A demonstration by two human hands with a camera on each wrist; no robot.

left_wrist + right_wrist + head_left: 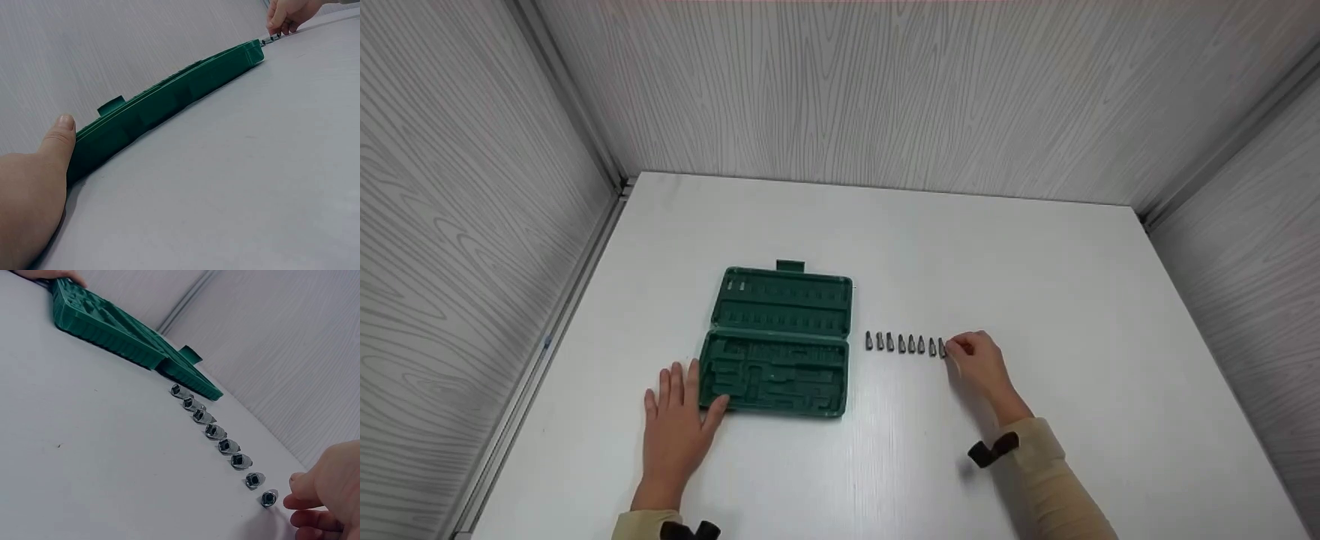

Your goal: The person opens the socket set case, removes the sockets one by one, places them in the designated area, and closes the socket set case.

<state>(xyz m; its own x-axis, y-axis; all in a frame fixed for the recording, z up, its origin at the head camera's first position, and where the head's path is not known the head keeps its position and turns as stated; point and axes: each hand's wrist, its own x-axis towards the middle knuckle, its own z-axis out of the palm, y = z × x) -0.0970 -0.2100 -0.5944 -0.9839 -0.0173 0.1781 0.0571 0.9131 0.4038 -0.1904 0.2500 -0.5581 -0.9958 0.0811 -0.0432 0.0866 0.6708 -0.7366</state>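
An opened green plastic tool case lies flat, its moulded recesses facing up. At its near left corner rests my left hand, fingers spread on the table and thumb against the front edge; in the left wrist view the thumb touches the case's side. Several small metal socket bits with square holes lie in a row right of the case. My right hand is beside the rightmost socket bit, fingers loosely bent. A small gap shows between its fingertips and that bit in the right wrist view.
The white table is bordered by wood-grain panels at the back and both sides. A latch tab sticks out from the case's far edge. Two small light marks show in the lid's upper left.
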